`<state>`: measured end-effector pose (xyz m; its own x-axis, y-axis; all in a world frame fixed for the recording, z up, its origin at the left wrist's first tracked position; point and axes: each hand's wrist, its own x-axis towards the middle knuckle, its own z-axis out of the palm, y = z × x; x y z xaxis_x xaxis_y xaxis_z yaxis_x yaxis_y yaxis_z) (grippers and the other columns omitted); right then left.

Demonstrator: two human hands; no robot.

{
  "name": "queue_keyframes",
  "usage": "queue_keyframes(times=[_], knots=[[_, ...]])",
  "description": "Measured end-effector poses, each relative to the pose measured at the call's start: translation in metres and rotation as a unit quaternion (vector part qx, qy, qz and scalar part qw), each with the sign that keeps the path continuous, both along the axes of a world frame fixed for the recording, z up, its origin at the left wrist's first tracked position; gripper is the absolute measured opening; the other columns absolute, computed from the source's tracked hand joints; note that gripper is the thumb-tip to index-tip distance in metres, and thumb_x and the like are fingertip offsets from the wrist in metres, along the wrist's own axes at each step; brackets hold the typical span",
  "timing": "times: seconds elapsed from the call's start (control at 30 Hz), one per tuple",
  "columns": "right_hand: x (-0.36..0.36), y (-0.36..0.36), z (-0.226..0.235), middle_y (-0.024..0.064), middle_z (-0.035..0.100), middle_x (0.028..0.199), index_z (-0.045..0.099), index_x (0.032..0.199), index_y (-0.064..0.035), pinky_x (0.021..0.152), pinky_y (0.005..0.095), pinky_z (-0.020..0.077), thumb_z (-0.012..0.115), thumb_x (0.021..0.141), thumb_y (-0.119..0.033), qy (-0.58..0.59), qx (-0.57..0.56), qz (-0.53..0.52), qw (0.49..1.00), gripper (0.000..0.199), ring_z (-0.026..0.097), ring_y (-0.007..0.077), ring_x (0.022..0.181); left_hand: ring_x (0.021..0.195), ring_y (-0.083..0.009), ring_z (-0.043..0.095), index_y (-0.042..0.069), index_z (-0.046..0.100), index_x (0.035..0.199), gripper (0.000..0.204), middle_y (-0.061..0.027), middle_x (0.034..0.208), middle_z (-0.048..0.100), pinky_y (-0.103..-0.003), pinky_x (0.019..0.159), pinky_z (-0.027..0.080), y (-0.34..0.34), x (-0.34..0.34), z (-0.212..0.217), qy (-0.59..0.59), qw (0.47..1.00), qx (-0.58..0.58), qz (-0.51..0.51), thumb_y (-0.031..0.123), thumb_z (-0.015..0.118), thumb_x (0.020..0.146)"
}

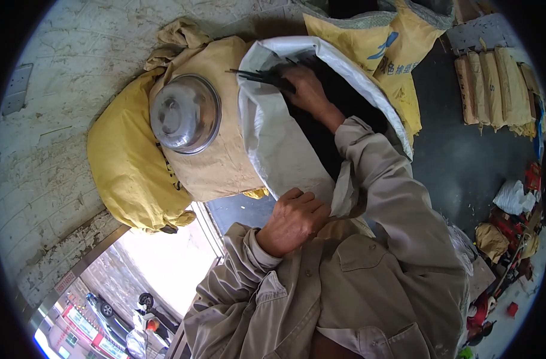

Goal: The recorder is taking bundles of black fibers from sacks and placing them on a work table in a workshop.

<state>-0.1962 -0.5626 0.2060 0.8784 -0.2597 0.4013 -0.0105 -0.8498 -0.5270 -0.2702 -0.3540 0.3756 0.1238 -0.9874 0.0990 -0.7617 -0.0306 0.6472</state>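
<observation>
Right hand (306, 90) deep in white sack (285, 149), gripping dark sticks (261, 76) — left hand (294, 218) clenched on sack rim; next, probably lift them clear.

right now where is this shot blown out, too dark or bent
Head view: the doorway at lower left is blown out white; the inside of the white sack around the right hand is near black; the wall bends near the rim; the corners are black.

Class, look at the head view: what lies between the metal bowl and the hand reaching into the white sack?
The sack's folded-back white rim and a strip of tan bag under the metal bowl lie before the right hand, holding dark sticks.
</observation>
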Motion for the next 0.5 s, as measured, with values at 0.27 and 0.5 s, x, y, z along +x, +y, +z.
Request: queue_keyframes(times=[0.27, 0.5], knots=[[-0.028, -0.016, 0.020, 0.0143, 0.063, 0.078, 0.061, 0.086, -0.0068, 0.061, 0.0386, 0.0495, 0.067, 0.074, -0.038, 0.026, 0.072, -0.039, 0.996, 0.034, 0.061, 0.0315, 0.073, 0.064, -0.0197, 0.051, 0.005, 0.054, 0.076, 0.020, -0.0043, 0.064, 0.048, -0.030, 0.061, 0.039, 0.008, -0.003, 0.001, -0.001, 1.000, 0.005, 0.014, 0.012, 0.060, 0.058], [-0.088, -0.074, 0.062, 0.0041, 0.055, 0.060, 0.057, 0.073, 0.0009, 0.051, 0.0235, 0.0433, 0.053, 0.082, 0.000, -0.077, 0.230, -0.063, 0.968, 0.010, 0.052, 0.0102, 0.054, 0.065, -0.0189, 0.052, 0.008, 0.051, 0.069, 0.015, -0.0044, 0.065, 0.049, -0.029, 0.060, 0.039, 0.039, -0.008, -0.011, 0.021, 0.998, 0.001, 0.054, 0.018, 0.061, 0.065]])
